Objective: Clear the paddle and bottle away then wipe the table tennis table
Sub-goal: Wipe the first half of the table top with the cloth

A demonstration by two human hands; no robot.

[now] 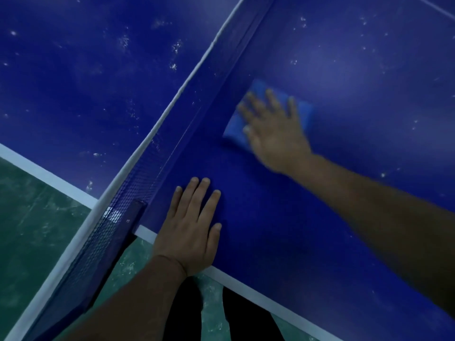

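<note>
1. Now at the wiping stage, a person leans over the blue desk (pixel 344 217) beside the net (pixel 157 153).
2. Right hand (pixel 275 134), blurred, presses a folded blue cloth (pixel 236 127) flat on the surface near the net, its fingers (pixel 270 99) straight and spread, not curled round it.
3. Left hand (pixel 190 232) rests flat at the desk's near edge, fingers released, holding nothing.
4. No paddle or bottle is in view, so clearing seems done.
5. Near the hands the surface looks deep blue; white specks (pixel 174 49) dot the far side and beyond the net, so much wiping appears left.
</note>
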